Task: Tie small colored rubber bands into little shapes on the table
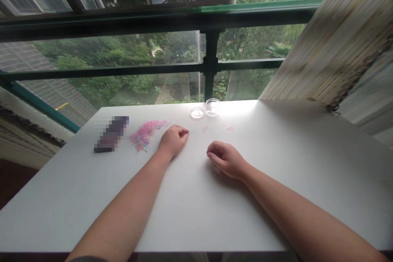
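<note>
My left hand (173,141) rests on the table beside a loose pile of thin pink and pastel loops (146,134), which look like small rubber bands. Its thumb and forefinger are pinched together; a faint pale green loop (191,132) shows at the fingertips, and I cannot tell whether they grip it. My right hand (226,159) is curled closed over the table, nearer to me, and whatever may be inside it is hidden. Beyond the hands lie a few pink loops (205,129) in a small group and another pink loop (230,128) to the right.
At the table's far edge stand a clear round container (213,107) and a shallow clear round lid (197,113). A dark, pixelated oblong object (112,134) lies left of the pile. Behind the white table (184,213) are a green window railing (210,61) and a striped curtain (319,45).
</note>
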`<state>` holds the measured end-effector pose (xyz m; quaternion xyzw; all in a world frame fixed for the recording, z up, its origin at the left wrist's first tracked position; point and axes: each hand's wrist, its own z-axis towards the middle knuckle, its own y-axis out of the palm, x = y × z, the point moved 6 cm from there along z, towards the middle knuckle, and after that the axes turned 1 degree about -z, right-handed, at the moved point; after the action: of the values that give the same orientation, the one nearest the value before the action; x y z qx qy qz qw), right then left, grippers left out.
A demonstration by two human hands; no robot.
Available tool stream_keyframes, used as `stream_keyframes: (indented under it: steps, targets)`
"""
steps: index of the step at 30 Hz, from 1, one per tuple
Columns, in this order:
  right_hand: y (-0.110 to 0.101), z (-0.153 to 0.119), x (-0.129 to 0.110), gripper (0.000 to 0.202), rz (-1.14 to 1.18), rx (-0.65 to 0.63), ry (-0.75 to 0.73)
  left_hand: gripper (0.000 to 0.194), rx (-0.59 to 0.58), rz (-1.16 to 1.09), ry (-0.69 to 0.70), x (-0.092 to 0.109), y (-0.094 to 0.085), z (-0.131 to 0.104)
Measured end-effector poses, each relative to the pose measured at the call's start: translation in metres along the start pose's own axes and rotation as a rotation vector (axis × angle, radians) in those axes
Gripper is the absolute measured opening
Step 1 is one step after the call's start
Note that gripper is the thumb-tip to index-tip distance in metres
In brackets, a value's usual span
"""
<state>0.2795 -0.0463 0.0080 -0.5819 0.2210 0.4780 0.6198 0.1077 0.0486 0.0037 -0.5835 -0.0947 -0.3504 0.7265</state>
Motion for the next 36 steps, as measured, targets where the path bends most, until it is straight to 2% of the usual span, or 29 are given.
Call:
stream_keyframes:
  steps: [4,9,13,18,21,23,25,26,27,29,31,33,36]
  targets:
    - [0.0,0.0,0.001,0.005,0.014,-0.005,0.009,0.019,0.014,0.008,0.018,0.0,-0.003,0.0]
    - [0.0,0.0,0.001,0.005,0.012,-0.008,0.005,0.016,0.053,0.025,-0.079,-0.008,-0.01,0.0]
    - [-0.001,-0.001,0.001,0.005,-0.005,-0.008,0.011,0.018,0.01,0.035,-0.105,-0.008,-0.01,-0.002]
    - [-0.001,-0.001,0.003,0.007,0.003,-0.021,0.031,0.019,-0.098,0.045,-0.027,0.009,-0.014,-0.018]
    - [-0.001,-0.002,0.005,0.007,0.003,-0.016,0.031,0.021,-0.242,0.04,0.019,0.016,-0.022,-0.037]
    - [-0.001,-0.003,0.006,0.007,0.015,-0.021,0.038,0.024,-0.348,0.031,-0.04,0.008,-0.032,-0.05]
    - [-0.001,-0.003,0.008,0.007,0.028,-0.027,0.047,0.024,-0.387,0.036,-0.137,-0.01,-0.049,-0.059]
    - [-0.001,-0.004,0.008,0.007,0.03,-0.03,0.05,0.025,-0.349,0.053,-0.181,-0.021,-0.061,-0.061]
    - [-0.001,-0.004,0.008,0.007,0.03,-0.032,0.053,0.026,-0.254,0.083,-0.225,-0.033,-0.076,-0.06]
    - [0.0,-0.005,0.009,0.007,0.031,-0.04,0.064,0.027,0.032,0.153,-0.343,-0.058,-0.109,-0.06]
    - [0.0,-0.005,0.009,0.007,0.033,-0.051,0.077,0.033,0.224,0.23,-0.438,-0.077,-0.131,-0.062]
    - [0.0,-0.005,0.009,0.007,0.034,-0.058,0.086,0.046,0.234,0.276,-0.477,-0.088,-0.134,-0.065]
    - [0.0,-0.006,0.009,0.007,0.027,-0.066,0.092,0.063,0.085,0.286,-0.474,-0.093,-0.119,-0.068]
